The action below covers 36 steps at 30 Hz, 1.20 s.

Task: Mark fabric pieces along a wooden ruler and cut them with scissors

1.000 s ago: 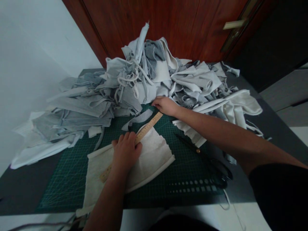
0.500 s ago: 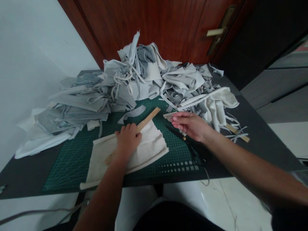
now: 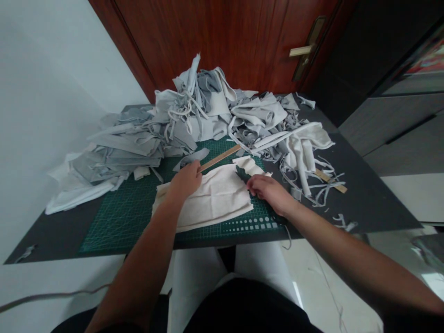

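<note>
A cream piece of cloth [image 3: 215, 196] lies on the green cutting mat [image 3: 114, 208]. My left hand [image 3: 187, 179] is closed around the near end of a wooden ruler [image 3: 220, 158], which sticks out past the cloth's far edge. At the cloth's right edge, my right hand [image 3: 266, 188] has its fingers curled together. Black scissors [image 3: 242, 174] lie beneath that hand, their blade tip showing and most of the handle covered. Whether the fingers pinch cloth or scissors is hidden. A small cream scrap [image 3: 250, 164] rests just beyond the right fingers.
A grey cloth stack [image 3: 121, 148] stands at the left, and a tangled heap of scraps [image 3: 211, 104] runs along the back. Thin strips lie over another wooden piece [image 3: 331, 180] at the right. Behind the table is a wooden door [image 3: 225, 41].
My left hand has drawn the ruler off the cloth's middle toward its far edge. My right hand has let go of the small scrap and moved down to the scissors and cloth edge.
</note>
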Available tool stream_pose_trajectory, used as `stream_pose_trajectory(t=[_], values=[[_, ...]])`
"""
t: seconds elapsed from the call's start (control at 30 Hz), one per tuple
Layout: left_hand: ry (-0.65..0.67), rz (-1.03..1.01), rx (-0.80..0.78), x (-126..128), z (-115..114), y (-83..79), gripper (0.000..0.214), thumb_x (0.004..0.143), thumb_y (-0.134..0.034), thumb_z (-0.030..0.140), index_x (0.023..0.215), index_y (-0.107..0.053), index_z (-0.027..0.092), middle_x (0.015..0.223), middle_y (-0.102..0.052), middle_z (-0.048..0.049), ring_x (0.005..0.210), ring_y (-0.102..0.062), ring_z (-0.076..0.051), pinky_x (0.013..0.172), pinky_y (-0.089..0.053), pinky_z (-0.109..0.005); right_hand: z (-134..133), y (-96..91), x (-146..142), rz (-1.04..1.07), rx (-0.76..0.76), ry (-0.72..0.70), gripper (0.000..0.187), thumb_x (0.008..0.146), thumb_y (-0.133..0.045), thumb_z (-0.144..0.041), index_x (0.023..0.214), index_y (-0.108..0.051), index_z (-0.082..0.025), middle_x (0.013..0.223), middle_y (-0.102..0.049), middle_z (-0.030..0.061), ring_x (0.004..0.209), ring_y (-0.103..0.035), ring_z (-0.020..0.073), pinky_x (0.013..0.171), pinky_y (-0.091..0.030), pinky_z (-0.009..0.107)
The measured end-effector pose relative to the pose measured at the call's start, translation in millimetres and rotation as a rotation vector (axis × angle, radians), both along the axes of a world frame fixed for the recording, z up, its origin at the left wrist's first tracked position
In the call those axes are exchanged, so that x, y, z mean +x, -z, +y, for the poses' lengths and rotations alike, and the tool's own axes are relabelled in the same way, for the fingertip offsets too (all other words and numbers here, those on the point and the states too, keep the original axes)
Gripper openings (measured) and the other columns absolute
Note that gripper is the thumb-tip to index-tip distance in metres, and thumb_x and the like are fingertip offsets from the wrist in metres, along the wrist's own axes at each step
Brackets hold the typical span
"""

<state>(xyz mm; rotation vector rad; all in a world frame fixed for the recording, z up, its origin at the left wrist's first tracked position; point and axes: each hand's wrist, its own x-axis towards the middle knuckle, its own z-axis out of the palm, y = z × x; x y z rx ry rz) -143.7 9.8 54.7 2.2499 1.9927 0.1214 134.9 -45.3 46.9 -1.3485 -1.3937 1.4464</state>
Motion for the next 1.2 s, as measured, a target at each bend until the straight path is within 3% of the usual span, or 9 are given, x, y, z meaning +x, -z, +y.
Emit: stream_pose_trajectory(t=[0.17,0.33,0.47,0.57,0.8,0.97,1.07,1.17,1.2], values=[[0.051,-0.058,-0.079,-75,-6,8.7,0.029,0.088,-0.063,0.043,0.109,-0.065,0.023,0.105,-0.066,-0.007,0.093,-0.067,-0.026,0.081,-0.049,-0.035,-21,10.1,-39,-0.693,0.506,-0.502,0.061,0.084,-0.08,-0.053,0.131,-0.064,-0.017,0.111,-0.067,0.012,0.101,-0.063,0.0269,0.094,-0.049,0.039],[-0.037,0.015,-0.104,-117,-19,16.3,0.027,0.092,-0.055,0.045,0.105,-0.067,0.024,0.11,-0.068,-0.0086,0.096,-0.067,-0.026,0.085,-0.049,-0.034,-37,17.1,-61,-0.888,0.64,-0.683,0.026,0.104,-0.058,-0.039,0.115,-0.067,-0.017,0.113,-0.067,0.0131,0.109,-0.063,0.0274,0.094,-0.05,0.036],[-0.123,0.05,-0.111,-122,-25,10.3,0.021,0.092,-0.054,0.041,0.094,-0.066,0.024,0.092,-0.073,-0.0067,0.089,-0.068,-0.027,0.072,-0.045,-0.033,-33,4.0,-64,-0.975,0.687,-0.721,0.015,0.099,-0.057,-0.021,0.109,-0.067,-0.015,0.107,-0.071,0.0138,0.105,-0.065,0.0276,0.093,-0.05,0.035],[-0.188,0.05,-0.051,-117,-29,-4.5,0.02,0.089,-0.055,0.04,0.095,-0.066,0.024,0.092,-0.073,-0.0069,0.087,-0.068,-0.028,0.069,-0.042,-0.033,-21,-27.0,-58,-1.028,0.752,-0.51,0.019,0.098,-0.055,-0.024,0.109,-0.069,-0.017,0.099,-0.073,0.0134,0.097,-0.068,0.0273,0.085,-0.051,0.035],[-0.185,-0.106,0.179,-92,-20,-54.9,0.02,0.092,-0.05,0.038,0.09,-0.063,0.022,0.082,-0.069,-0.0037,0.076,-0.061,-0.022,0.065,-0.035,-0.031,59,-143.6,2,-0.629,0.899,0.41,0.033,0.092,-0.051,-0.026,0.107,-0.079,-0.018,0.093,-0.078,0.0078,0.083,-0.069,0.0195,0.07,-0.046,0.032],[-0.238,-0.047,0.131,-90,-1,-51.8,0.019,0.093,-0.05,0.037,0.094,-0.064,0.024,0.09,-0.072,-0.0051,0.083,-0.064,-0.024,0.069,-0.039,-0.031,126,-208.9,71,-0.297,0.718,0.733,0.047,0.086,-0.047,-0.023,0.123,-0.074,-0.015,0.119,-0.074,0.0172,0.099,-0.073,0.0255,0.061,-0.04,0.032],[-0.218,-0.032,0.115,-92,5,-34.6,0.02,0.094,-0.05,0.039,0.097,-0.064,0.025,0.093,-0.073,-0.0064,0.087,-0.067,-0.027,0.073,-0.043,-0.033,142,-209.4,99,-0.275,0.79,0.856,0.046,0.089,-0.051,-0.023,0.128,-0.07,-0.008,0.124,-0.071,0.0237,0.094,-0.073,0.0229,0.059,-0.041,0.032],[-0.146,-0.035,0.067,-90,5,-15.3,0.018,0.091,-0.055,0.037,0.099,-0.066,0.025,0.097,-0.074,-0.0066,0.094,-0.07,-0.028,0.078,-0.046,-0.034,147,-168.9,107,-0.42,0.721,0.845,0.047,0.094,-0.05,-0.032,0.133,-0.067,-0.013,0.121,-0.074,0.0226,0.087,-0.072,0.0263,0.06,-0.044,0.037],[-0.118,-0.038,0.046,-89,5,-9.2,0.017,0.09,-0.057,0.036,0.099,-0.066,0.025,0.099,-0.075,-0.0066,0.096,-0.07,-0.028,0.08,-0.047,-0.034,149,-148.5,106,-0.487,0.644,0.732,0.049,0.096,-0.048,-0.04,0.138,-0.064,-0.021,0.124,-0.073,0.0186,0.091,-0.071,0.0281,0.063,-0.049,0.039]])
